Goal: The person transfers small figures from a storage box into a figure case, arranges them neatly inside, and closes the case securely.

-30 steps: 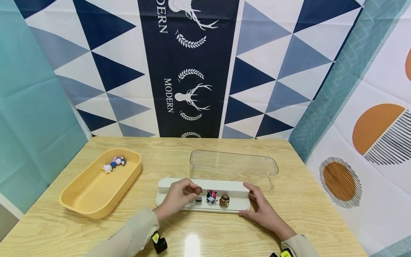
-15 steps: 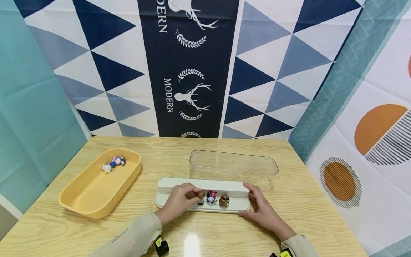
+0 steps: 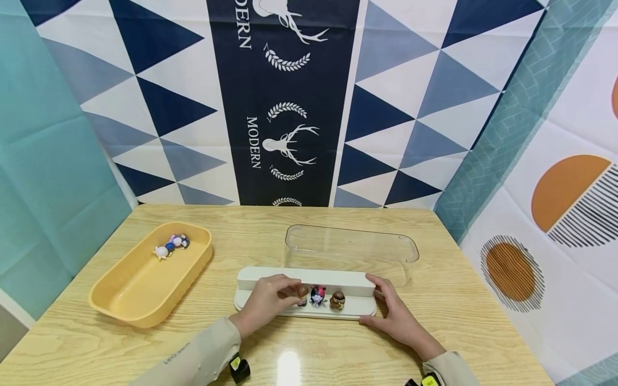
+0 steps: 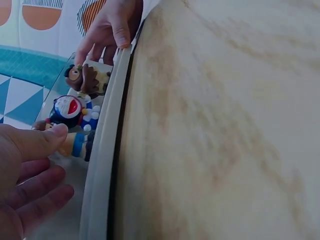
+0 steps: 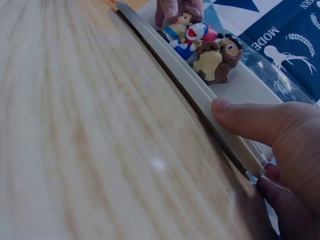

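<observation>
You are setting the brown-haired figurine (image 3: 301, 293) onto the white base (image 3: 359, 309), left of the blue-and-red figurine (image 3: 317, 295) and the brown one (image 3: 337, 301). Your left hand (image 3: 267, 301) pinches it, fingers curled round its head; your right hand (image 3: 397, 316) steadies the base's end, fingers fairly straight. Next, judge it standing, then let go. Since a second ago, the figurine has shifted slightly right, closer to its neighbour.

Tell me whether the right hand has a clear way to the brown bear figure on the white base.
Probably yes: the right hand rests at the white base end, and bare base separates it from the brown bear figure.
</observation>
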A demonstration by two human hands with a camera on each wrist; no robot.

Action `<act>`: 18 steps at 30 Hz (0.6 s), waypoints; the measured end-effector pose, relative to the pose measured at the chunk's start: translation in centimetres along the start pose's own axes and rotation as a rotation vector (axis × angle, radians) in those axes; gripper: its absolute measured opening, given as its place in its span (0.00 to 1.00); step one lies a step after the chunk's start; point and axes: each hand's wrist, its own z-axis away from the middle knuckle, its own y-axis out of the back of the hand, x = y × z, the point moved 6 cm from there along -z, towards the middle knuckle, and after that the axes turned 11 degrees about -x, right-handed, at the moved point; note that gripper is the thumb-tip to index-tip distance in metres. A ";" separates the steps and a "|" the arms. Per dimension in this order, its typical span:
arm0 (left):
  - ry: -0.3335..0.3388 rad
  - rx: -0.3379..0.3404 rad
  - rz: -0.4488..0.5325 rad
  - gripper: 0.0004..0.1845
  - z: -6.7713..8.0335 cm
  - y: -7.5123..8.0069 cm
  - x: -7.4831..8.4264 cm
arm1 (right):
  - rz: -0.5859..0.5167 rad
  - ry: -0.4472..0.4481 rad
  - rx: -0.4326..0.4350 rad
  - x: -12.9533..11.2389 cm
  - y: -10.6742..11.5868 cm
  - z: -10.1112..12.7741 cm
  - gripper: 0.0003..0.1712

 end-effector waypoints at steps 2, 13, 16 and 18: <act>-0.006 -0.002 0.001 0.20 0.0 0.4 0.0 | -0.001 -0.001 0.001 0.0 0.0 0.0 0.53; -0.095 -0.020 -0.266 0.20 0.4 4.1 1.4 | 0.015 -0.001 0.011 -0.3 0.1 -0.1 0.53; -0.125 -0.017 -0.390 0.20 0.6 5.1 1.5 | 0.020 -0.007 0.011 -0.4 0.0 -0.2 0.53; -0.143 -0.026 -0.450 0.20 0.8 5.7 1.4 | 0.021 -0.008 0.010 -0.5 0.0 -0.2 0.53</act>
